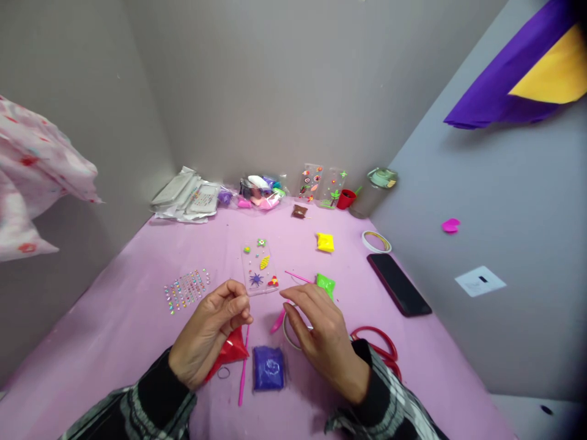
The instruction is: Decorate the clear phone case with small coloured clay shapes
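My left hand is raised over the table with its fingers curled and the thumb pressed to the index finger; whatever it pinches, if anything, is too small to make out. Facing it, my right hand has fingers stretched and the thumb apart, nothing visible between them. Just beyond both lies a clear phone case bearing a purple spider, a yellow striped piece, a red piece and small flowers. A red packet sits partly under my left hand, beside a pink stick tool and a blue packet. A pink tool and a ring-shaped roll are partly covered by my right hand.
Rhinestones lie left. Green, yellow and brown packets lie beyond. At right are red scissors, a smartphone and tape. Along the back stand decorated cases, a red cup and a jar.
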Demonstrator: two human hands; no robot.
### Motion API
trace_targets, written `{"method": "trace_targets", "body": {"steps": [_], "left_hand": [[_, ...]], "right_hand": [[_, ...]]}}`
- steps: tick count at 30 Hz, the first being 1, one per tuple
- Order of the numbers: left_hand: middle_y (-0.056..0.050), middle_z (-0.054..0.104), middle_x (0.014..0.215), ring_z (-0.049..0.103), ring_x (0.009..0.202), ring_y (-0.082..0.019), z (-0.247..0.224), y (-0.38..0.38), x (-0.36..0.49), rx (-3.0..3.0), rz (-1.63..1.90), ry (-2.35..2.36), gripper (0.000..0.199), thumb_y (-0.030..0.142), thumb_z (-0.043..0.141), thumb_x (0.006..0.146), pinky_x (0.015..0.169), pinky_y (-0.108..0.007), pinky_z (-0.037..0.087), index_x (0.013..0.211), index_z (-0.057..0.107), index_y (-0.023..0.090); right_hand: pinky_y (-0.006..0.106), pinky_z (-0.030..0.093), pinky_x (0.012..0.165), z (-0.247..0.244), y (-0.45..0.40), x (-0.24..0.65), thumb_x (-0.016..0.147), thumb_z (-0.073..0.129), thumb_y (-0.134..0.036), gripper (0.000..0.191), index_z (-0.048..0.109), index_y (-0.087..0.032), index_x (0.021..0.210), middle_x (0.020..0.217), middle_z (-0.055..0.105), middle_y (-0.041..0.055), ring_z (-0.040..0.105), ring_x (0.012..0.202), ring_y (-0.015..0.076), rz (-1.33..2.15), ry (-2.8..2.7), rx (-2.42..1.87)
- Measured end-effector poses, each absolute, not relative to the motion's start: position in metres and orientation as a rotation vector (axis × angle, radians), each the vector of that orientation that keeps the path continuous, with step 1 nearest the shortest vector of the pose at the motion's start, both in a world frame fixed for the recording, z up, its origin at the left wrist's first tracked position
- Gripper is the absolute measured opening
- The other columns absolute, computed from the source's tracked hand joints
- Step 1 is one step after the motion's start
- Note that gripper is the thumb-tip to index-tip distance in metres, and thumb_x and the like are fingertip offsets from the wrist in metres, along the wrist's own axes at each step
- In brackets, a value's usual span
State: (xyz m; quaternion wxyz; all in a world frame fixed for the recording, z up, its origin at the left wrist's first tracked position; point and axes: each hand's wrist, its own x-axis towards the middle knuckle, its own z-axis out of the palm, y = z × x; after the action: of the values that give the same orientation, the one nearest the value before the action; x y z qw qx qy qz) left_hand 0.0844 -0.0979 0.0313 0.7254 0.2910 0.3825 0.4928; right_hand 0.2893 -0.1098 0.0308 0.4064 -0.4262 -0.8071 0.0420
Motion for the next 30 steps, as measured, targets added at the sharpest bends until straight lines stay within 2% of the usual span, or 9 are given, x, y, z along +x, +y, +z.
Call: {"method": "trace_targets", "body": {"steps": [5,13,19,25,30], "left_hand": [[0.005,0.058,0.069,0.056,0.063,-0.008,0.0319,-0.0975,0.0853,0.633,1.105,0.846,0.034,0.03,0.093,0.069,0.064,-0.017,0.056,0.077,0.062,0.018],[0.002,0.061,0.074,0.06,0.065,-0.009,0.0322,-0.0967,0.0851,0.596,1.161,0.803,0.037,0.045,0.088,0.075,0.064,-0.018,0.058,0.078,0.067,0.015],[0.004,0.054,0.068,0.053,0.06,-0.008,0.0305,-0.0961,0.0843,0.599,1.183,0.816,0.036,0.044,0.085,0.079,0.059,-0.016,0.053,0.075,0.062,0.016],[0.004,0.055,0.069,0.053,0.063,-0.008,0.0308,-0.0961,0.0831,0.644,1.147,0.853,0.033,0.035,0.089,0.076,0.063,-0.015,0.053,0.077,0.061,0.017],[0.003,0.056,0.074,0.053,0.065,-0.009,0.0315,-0.0959,0.0845,0.642,1.165,0.823,0.035,0.042,0.083,0.081,0.064,-0.017,0.054,0.075,0.061,0.016]], "right_hand": [[0.038,0.052,0.079,0.0313,-0.1097,0.2887,0.098,0.054,-0.008,0.022,0.062,-0.02,0.115,0.099,0.072,0.0079,0.064,0.09,0.0227,0.1,-2.035,-1.077],[0.038,0.052,0.078,0.0318,-0.11,0.2887,0.098,0.054,-0.009,0.021,0.063,-0.02,0.114,0.098,0.072,0.0079,0.064,0.088,0.0223,0.104,-2.042,-1.076],[0.038,0.052,0.077,0.0314,-0.1096,0.2889,0.098,0.055,-0.008,0.021,0.063,-0.019,0.113,0.097,0.071,0.0078,0.064,0.088,0.0224,0.109,-2.046,-1.071],[0.038,0.052,0.077,0.0318,-0.1102,0.2887,0.098,0.054,-0.009,0.02,0.063,-0.019,0.113,0.096,0.071,0.0075,0.063,0.087,0.022,0.107,-2.042,-1.076],[0.038,0.052,0.076,0.0324,-0.1101,0.2886,0.098,0.054,-0.009,0.02,0.063,-0.019,0.111,0.095,0.072,0.0075,0.064,0.086,0.022,0.101,-2.044,-1.066]]}}
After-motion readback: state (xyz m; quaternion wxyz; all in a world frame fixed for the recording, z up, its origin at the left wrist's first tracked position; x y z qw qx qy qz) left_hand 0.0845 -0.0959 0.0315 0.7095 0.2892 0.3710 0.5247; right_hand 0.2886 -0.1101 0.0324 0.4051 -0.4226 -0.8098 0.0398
